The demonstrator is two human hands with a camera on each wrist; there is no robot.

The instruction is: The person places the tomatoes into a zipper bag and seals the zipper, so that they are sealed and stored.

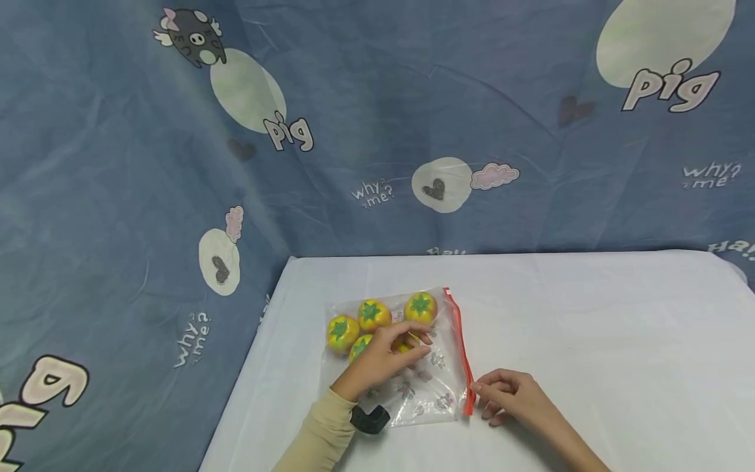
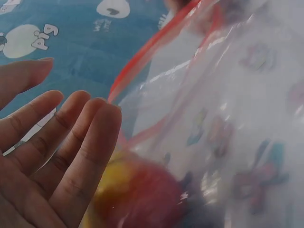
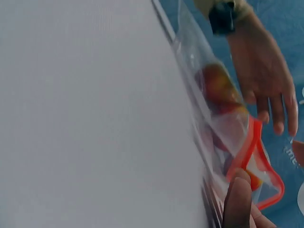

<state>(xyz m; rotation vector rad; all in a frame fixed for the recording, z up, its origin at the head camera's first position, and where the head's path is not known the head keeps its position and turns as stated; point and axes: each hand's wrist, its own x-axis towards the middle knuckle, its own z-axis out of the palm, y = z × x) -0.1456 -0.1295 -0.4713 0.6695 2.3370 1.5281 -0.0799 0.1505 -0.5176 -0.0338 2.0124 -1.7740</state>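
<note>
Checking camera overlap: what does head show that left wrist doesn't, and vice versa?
Head only: green leafy tops of the persimmon-like fruits, beige left sleeve, black wrist device.

Left wrist only: left hand from its palm side, gaping mouth of the clear zip bag, one fruit's reddish side.

Both: left hand, persimmon-like fruit, printed bag with red zipper, blue pig-print backdrop.

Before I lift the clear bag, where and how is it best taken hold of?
Probably by the red zip edge, both lips pinched together, coming from the right. The bag lies with this edge facing right and free of fruits; it gapes, so one lip alone might let them roll out. The right hand pinches its near corner.
</note>
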